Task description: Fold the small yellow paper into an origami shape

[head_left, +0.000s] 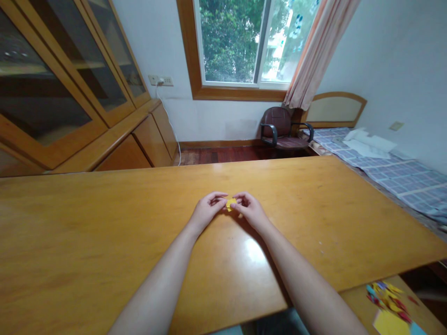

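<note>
Observed from the room: the right hand pinches a small yellow piece over the bench; the left hand's fingers meet its edge, grip indeterminate. Shaping appears begun; the remainder cannot be determined.

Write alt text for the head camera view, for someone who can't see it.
A person's left hand and right hand meet at a small yellow piece over a glossy wooden table. Colourful scraps lie on a lower surface at bottom right. Beyond are glass-fronted cabinets, a window, a chair and a bed.
</note>
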The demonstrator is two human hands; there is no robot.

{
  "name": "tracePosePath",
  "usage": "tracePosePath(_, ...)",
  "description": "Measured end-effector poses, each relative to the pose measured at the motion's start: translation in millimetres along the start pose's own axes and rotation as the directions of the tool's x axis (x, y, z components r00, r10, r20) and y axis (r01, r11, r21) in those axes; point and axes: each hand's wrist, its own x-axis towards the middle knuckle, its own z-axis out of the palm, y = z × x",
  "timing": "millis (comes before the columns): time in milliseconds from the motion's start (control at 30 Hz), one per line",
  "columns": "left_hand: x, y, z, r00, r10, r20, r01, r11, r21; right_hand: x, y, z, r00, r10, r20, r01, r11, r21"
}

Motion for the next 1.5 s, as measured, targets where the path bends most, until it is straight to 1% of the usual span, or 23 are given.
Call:
tracePosePath(133,-0.5,2.3,0.7,0.999,-0.006,0.043,0.006,1.0,-0.004,0.5,-2.8,0.0,0.999,-0.017,-0.03,0.018,0.999,0.032)
tracePosePath(200,-0.3,1.8,1.8,0.999,-0.011,0.047,0.01,1.0,0.0,0.9,-3.0,-0.2,0.999,-0.018,-0.034,0.02,0.999,0.035)
tracePosePath(300,0.1,-1.2,3.8,1.0,0.006,0.021,-0.007,1.0,0.015,1.6,-2.3,-0.5,0.998,-0.032,-0.051,0.034,0.999,0.036)
tracePosePath(400,0.1,-5.5,4.9,0.999,0.05,-0.016,-0.049,0.997,0.051,1.1,-2.0,-0.1,0.997,-0.042,-0.067,0.044,0.998,0.035)
tracePosePath(467,0.0,-8.0,4.7,0.996,0.083,-0.035,-0.08,0.994,0.072,0.1,-1.9,0.5,0.998,-0.046,-0.052,0.048,0.998,0.032)
tracePosePath(567,0.3,-10.4,3.5,0.991,0.122,-0.052,-0.118,0.99,0.082,-1.8,-1.5,1.1,0.998,-0.055,0.007,0.055,0.998,0.023)
tracePosePath(667,1.1,-11.0,2.4,0.99,0.129,-0.052,-0.124,0.989,0.076,-3.0,-1.3,1.1,0.997,-0.054,0.051,0.055,0.999,-0.003)
tracePosePath(767,1.0,-9.7,1.6,0.992,0.118,-0.051,-0.114,0.99,0.077,-3.9,-2.0,1.0,0.996,-0.049,0.07,0.05,0.999,-0.014)
tracePosePath(867,-0.2,-7.4,1.0,0.992,0.121,-0.03,-0.117,0.987,0.115,-4.7,-2.7,1.2,0.996,-0.056,0.073,0.056,0.998,-0.001)
tracePosePath(1000,-1.6,-6.3,0.7,0.987,0.157,0.015,-0.157,0.97,0.184,-5.3,-3.2,1.9,0.996,-0.06,0.066,0.06,0.998,0.001)
tracePosePath(1133,-1.6,-5.7,1.1,0.987,0.159,0.012,-0.158,0.967,0.199,-5.6,-4.0,2.8,0.996,-0.075,0.056,0.076,0.997,-0.016)
tracePosePath(1233,-2.0,-3.3,1.7,0.988,0.154,0.009,-0.152,0.964,0.219,-5.8,-3.7,3.0,0.994,-0.09,0.059,0.092,0.995,-0.042)
tracePosePath(1500,-3.0,1.2,0.7,0.979,0.201,0.037,-0.201,0.914,0.351,-5.2,-0.4,3.0,0.993,-0.096,0.065,0.106,0.981,-0.163)
